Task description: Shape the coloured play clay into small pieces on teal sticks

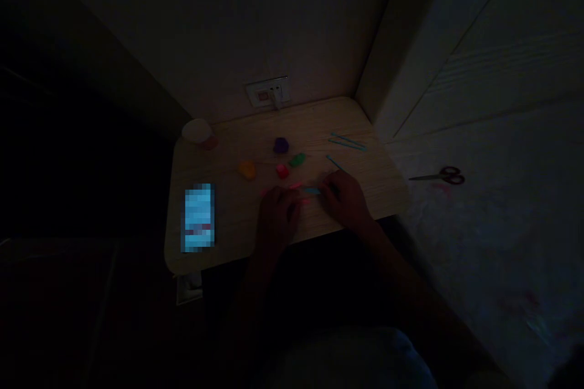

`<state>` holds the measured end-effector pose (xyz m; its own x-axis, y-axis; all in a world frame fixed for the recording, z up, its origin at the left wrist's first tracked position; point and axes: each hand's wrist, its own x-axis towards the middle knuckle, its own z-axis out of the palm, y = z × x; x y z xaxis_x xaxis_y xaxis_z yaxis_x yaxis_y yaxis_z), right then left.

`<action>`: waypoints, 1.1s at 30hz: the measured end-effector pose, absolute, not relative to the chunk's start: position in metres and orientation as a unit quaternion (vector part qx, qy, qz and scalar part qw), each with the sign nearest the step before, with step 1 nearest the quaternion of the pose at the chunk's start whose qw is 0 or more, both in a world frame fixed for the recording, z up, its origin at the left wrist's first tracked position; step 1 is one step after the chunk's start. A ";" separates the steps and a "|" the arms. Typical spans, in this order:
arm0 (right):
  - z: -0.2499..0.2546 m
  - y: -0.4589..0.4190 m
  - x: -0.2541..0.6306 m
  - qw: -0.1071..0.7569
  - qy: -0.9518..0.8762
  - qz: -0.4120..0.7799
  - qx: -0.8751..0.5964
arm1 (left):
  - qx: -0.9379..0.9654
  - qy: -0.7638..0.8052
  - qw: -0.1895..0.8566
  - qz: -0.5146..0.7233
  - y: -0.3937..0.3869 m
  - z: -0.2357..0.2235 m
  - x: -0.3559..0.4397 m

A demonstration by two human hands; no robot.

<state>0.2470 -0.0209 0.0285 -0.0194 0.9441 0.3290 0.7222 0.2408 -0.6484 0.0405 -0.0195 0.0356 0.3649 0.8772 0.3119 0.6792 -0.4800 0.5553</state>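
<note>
In dim light, my right hand [341, 194] pinches a light-blue flat tool [312, 190], perhaps a plastic modelling knife; its tip points left. My left hand [277, 209] rests with bent fingers on pink strips [305, 201] that look like modelling clay, against the tabletop. Its fingertips are too dark to make out exactly. Just beyond the hands lie a red lump [282, 171], a green lump [297, 160], a purple lump [281, 145] and an orange lump [247, 169]. Another thin blue stick [335, 163] lies right beyond my right hand.
The small wooden table [232, 243] stands against a wall with a socket [268, 92]. A lit phone [198, 219] lies at its left, with a white cup [197, 131] behind. Two blue sticks [347, 141] lie back right. Scissors [449, 175] lie on the pale surface beyond the right edge.
</note>
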 end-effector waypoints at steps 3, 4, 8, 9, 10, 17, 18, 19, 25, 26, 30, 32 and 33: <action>0.029 -0.021 0.247 0.363 -0.696 0.150 -0.600 | 0.809 0.472 0.171 0.306 -0.021 0.037 0.040; 0.029 -0.021 0.247 0.362 -0.698 0.149 -0.600 | 0.811 0.469 0.173 0.305 -0.021 0.037 0.039; 0.027 -0.021 0.247 0.358 -0.699 0.145 -0.602 | 0.810 0.476 0.173 0.297 -0.019 0.037 0.039; 0.027 -0.021 0.247 0.357 -0.699 0.145 -0.603 | 0.806 0.479 0.174 0.301 -0.018 0.036 0.040; 0.027 -0.021 0.247 0.356 -0.698 0.146 -0.604 | 0.804 0.478 0.178 0.306 -0.018 0.036 0.040; 0.029 -0.021 0.246 0.345 -0.704 0.141 -0.604 | 0.807 0.473 0.177 0.306 -0.018 0.032 0.040; 0.029 -0.021 0.246 0.339 -0.705 0.141 -0.606 | 0.806 0.474 0.176 0.308 -0.017 0.032 0.040; 0.029 -0.022 0.246 0.335 -0.707 0.139 -0.608 | 0.805 0.475 0.175 0.310 -0.017 0.032 0.040; 0.033 -0.024 0.242 0.297 -0.715 0.118 -0.622 | 0.794 0.489 0.172 0.318 -0.016 0.031 0.042; 0.035 -0.025 0.241 0.286 -0.709 0.116 -0.635 | 0.794 0.489 0.172 0.318 -0.016 0.031 0.042; 0.048 -0.035 0.234 0.201 -0.665 0.142 -0.706 | 0.792 0.487 0.175 0.323 -0.018 0.031 0.042; 0.055 -0.042 0.229 0.145 -0.664 0.173 -0.713 | 0.789 0.490 0.170 0.328 -0.019 0.032 0.042; 0.059 -0.045 0.226 0.126 -0.668 0.183 -0.710 | 0.790 0.490 0.167 0.328 -0.019 0.032 0.042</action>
